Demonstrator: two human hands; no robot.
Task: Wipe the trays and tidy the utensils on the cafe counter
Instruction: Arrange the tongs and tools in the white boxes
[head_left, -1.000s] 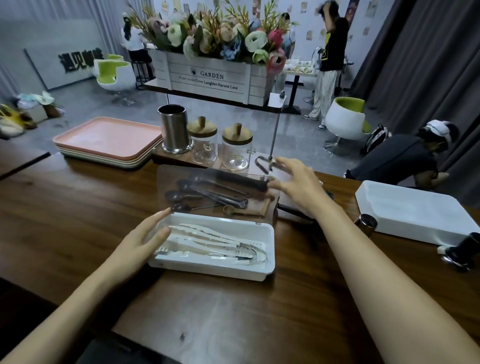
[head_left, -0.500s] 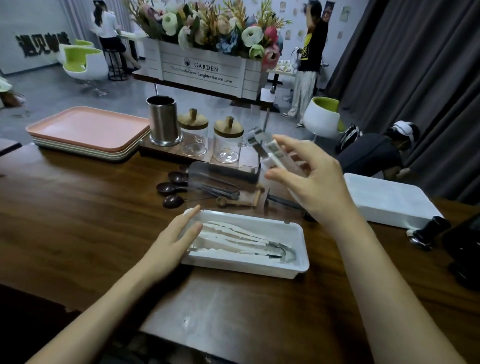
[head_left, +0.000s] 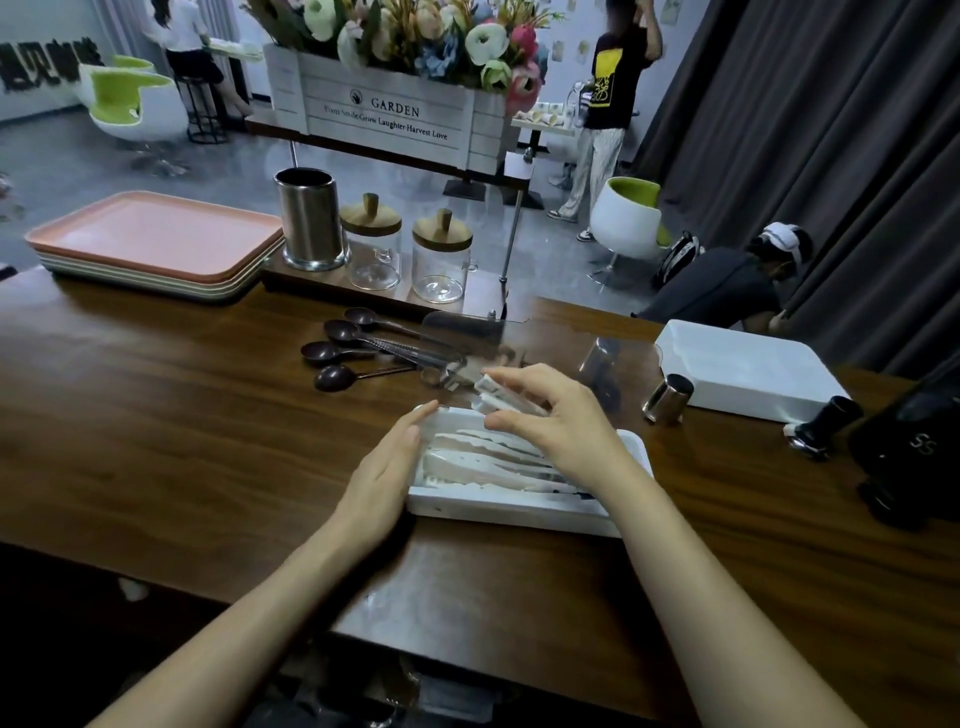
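Over the box (head_left: 519, 512), tongs (head_left: 496, 396) were pinched by the right hand (head_left: 563, 431); its left end was touched by the straight-fingered left hand (head_left: 382, 473).

A white planter box (head_left: 387, 117) lettered GARDEN, full of flowers, stands above two wood-lidded glass jars (head_left: 373, 257). Beyond, a white-and-green chair (head_left: 626, 218) sits near a dark curtain (head_left: 805, 130), and a person in a black shirt (head_left: 615, 73) stands behind it.

Right hand (head_left: 563, 426) hides most of the white tongs (head_left: 493, 387) under its fingers (head_left: 517, 373); past the fingertips, spoon handles (head_left: 397, 345) blur behind a clear lid (head_left: 550, 338).
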